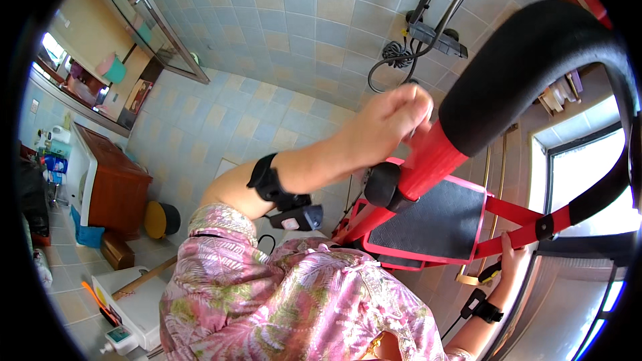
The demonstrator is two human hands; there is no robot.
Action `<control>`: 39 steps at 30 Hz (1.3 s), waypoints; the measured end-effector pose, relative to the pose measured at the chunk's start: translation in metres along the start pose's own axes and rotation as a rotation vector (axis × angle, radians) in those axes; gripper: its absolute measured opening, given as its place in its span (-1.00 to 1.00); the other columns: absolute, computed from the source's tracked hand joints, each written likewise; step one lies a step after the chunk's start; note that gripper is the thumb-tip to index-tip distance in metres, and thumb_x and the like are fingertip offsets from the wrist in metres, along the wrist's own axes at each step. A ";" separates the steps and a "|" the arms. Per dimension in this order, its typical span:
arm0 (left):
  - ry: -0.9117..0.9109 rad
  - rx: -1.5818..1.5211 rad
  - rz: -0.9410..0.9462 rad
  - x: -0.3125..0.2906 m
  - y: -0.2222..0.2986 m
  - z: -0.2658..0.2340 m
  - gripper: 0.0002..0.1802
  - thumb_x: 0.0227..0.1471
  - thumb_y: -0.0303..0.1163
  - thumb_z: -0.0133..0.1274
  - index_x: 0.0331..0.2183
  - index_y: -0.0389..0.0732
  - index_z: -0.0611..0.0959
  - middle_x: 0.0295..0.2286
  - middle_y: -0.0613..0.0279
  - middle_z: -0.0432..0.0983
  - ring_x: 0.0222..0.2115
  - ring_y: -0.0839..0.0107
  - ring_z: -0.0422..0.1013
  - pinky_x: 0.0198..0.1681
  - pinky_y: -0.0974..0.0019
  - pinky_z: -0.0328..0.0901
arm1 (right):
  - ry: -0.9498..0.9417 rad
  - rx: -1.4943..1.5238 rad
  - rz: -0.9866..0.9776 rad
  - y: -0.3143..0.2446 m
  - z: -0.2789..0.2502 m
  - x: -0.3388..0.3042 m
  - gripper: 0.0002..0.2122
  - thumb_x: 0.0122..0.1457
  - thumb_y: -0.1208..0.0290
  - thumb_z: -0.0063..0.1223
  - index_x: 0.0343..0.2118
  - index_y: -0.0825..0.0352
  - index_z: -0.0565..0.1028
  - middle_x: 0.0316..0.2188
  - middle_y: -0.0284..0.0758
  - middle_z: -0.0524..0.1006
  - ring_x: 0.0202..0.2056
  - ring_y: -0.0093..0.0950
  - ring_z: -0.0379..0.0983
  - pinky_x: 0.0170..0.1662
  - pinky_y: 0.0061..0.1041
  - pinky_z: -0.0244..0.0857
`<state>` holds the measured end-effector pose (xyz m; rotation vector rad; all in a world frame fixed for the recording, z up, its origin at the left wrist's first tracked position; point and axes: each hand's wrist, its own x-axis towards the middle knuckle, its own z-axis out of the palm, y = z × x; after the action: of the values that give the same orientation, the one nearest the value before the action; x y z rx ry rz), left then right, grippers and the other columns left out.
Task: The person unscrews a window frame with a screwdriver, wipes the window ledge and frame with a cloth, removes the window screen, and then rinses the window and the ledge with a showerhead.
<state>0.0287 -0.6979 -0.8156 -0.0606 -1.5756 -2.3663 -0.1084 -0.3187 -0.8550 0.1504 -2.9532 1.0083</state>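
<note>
A red stepladder (pixel 428 174) with a black padded top bar (pixel 528 60) and a dark ribbed step (pixel 431 227) stands close in front of me. My left hand (pixel 401 110) is beside its red tube, just below the padding. Its fingers are curled and their tips blurred, so whatever they hold is hidden. On the far side, my right hand (pixel 511 261) wraps round the lower red side rail. A black clamp knob (pixel 383 186) juts from the near tube. Black straps with small devices sit on both my forearms.
A shower mixer (pixel 436 39) with a hanging hose is on the tiled wall. A window (pixel 585 167) lies to the right. At left are a glass door (pixel 150 13), a wooden vanity (pixel 114 184), a yellow-and-black bucket (pixel 162 220) and a wooden pole (pixel 144 277).
</note>
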 end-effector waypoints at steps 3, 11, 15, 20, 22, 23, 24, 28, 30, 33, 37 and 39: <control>0.012 -0.025 -0.030 -0.020 -0.007 -0.008 -0.65 0.07 -0.07 -0.26 -0.46 -0.17 0.31 -0.54 0.22 0.41 -0.44 0.52 0.36 -0.47 0.53 0.22 | 0.074 -0.089 -0.161 0.024 0.003 0.011 -0.74 -0.09 0.29 0.08 -0.47 0.44 0.43 -0.68 -0.28 0.42 -0.69 -0.54 0.34 -0.63 -0.60 0.19; 0.173 -0.046 0.033 -0.039 -0.033 -0.013 -0.70 0.08 -0.08 -0.27 -0.43 -0.13 0.31 -0.66 0.29 0.35 -0.63 0.60 0.24 -0.56 0.56 0.13 | 0.139 0.245 -0.139 0.067 0.017 0.018 -0.81 0.01 0.36 -0.01 -0.50 0.43 0.41 -0.64 -0.37 0.41 -0.58 -0.59 0.31 -0.50 -0.61 0.18; 0.270 -0.094 0.089 -0.048 -0.030 -0.019 -0.73 0.09 -0.13 -0.25 -0.44 -0.12 0.32 -0.68 0.34 0.34 -0.66 0.66 0.19 -0.59 0.56 0.08 | 0.138 0.283 -0.160 0.038 0.021 0.007 -0.84 0.01 0.41 0.01 -0.52 0.41 0.39 -0.64 -0.40 0.40 -0.58 -0.63 0.29 -0.52 -0.66 0.17; 0.272 -0.031 0.043 -0.080 0.011 -0.039 -0.75 0.10 -0.18 -0.25 -0.44 -0.16 0.34 -0.68 0.37 0.30 -0.67 0.66 0.19 -0.58 0.55 0.12 | 0.060 0.291 -0.235 0.003 0.023 -0.003 -0.89 -0.02 0.48 0.02 -0.49 0.39 0.37 -0.63 -0.40 0.39 -0.56 -0.64 0.31 -0.50 -0.67 0.19; 0.264 -0.018 0.166 -0.088 0.021 -0.052 -0.74 0.09 -0.18 -0.25 -0.43 -0.17 0.35 -0.68 0.36 0.32 -0.67 0.65 0.20 -0.58 0.55 0.12 | 0.039 0.316 -0.327 -0.015 0.033 0.003 -0.91 -0.02 0.50 0.02 -0.49 0.39 0.37 -0.63 -0.40 0.39 -0.54 -0.65 0.32 -0.49 -0.68 0.20; 0.289 0.056 0.167 -0.090 0.030 -0.059 -0.73 0.08 -0.17 -0.24 -0.42 -0.18 0.35 -0.68 0.34 0.33 -0.67 0.65 0.20 -0.58 0.56 0.11 | 0.020 0.349 -0.326 -0.030 0.039 0.007 -0.91 -0.03 0.52 0.02 -0.48 0.39 0.38 -0.62 -0.41 0.39 -0.53 -0.65 0.32 -0.47 -0.67 0.21; 0.343 -0.030 0.158 -0.090 0.029 -0.067 -0.74 0.07 -0.16 -0.22 -0.41 -0.17 0.36 -0.69 0.36 0.34 -0.67 0.66 0.20 -0.59 0.57 0.10 | -0.003 0.387 -0.330 -0.047 0.050 0.010 -0.91 -0.04 0.53 0.02 -0.46 0.39 0.38 -0.61 -0.41 0.39 -0.52 -0.65 0.33 -0.46 -0.67 0.22; 0.523 0.023 0.245 -0.105 0.047 -0.097 -0.76 0.09 -0.18 -0.23 -0.39 -0.14 0.37 -0.69 0.36 0.35 -0.70 0.70 0.20 -0.64 0.63 0.05 | -0.070 0.402 -0.442 -0.109 0.088 0.030 -0.87 -0.09 0.56 0.05 -0.42 0.39 0.40 -0.57 -0.45 0.40 -0.50 -0.66 0.33 -0.42 -0.67 0.22; 0.513 0.027 0.311 -0.115 0.057 -0.111 -0.77 0.08 -0.18 -0.22 -0.39 -0.15 0.36 -0.68 0.35 0.35 -0.71 0.68 0.23 -0.65 0.63 0.06 | -0.112 0.393 -0.466 -0.139 0.104 0.038 -0.88 -0.10 0.53 0.07 -0.47 0.39 0.41 -0.59 -0.44 0.41 -0.51 -0.65 0.33 -0.42 -0.66 0.22; 0.624 0.016 0.346 -0.127 0.075 -0.128 -0.76 0.09 -0.19 -0.23 -0.41 -0.17 0.35 -0.69 0.34 0.35 -0.71 0.67 0.25 -0.65 0.63 0.07 | -0.114 0.340 -0.543 -0.180 0.131 0.052 -0.86 -0.11 0.45 0.11 -0.52 0.41 0.43 -0.62 -0.40 0.45 -0.54 -0.65 0.35 -0.44 -0.65 0.23; 0.724 0.067 0.503 -0.142 0.088 -0.149 -0.75 0.09 -0.21 -0.24 -0.42 -0.20 0.35 -0.69 0.33 0.34 -0.70 0.65 0.25 -0.64 0.61 0.09 | -0.181 0.328 -0.653 -0.240 0.167 0.064 -0.83 -0.10 0.40 0.11 -0.53 0.40 0.45 -0.63 -0.39 0.46 -0.56 -0.66 0.35 -0.47 -0.65 0.23; 0.784 0.099 0.540 -0.146 0.092 -0.158 -0.75 0.10 -0.23 -0.25 -0.43 -0.22 0.35 -0.69 0.31 0.34 -0.70 0.63 0.26 -0.63 0.59 0.11 | -0.265 0.331 -0.649 -0.265 0.186 0.074 -0.83 -0.10 0.38 0.11 -0.53 0.39 0.46 -0.64 -0.40 0.46 -0.57 -0.66 0.34 -0.48 -0.65 0.23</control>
<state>0.2132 -0.8419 -0.8250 0.3699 -1.0969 -1.5924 -0.1535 -0.6470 -0.8371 1.2302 -2.5733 1.4080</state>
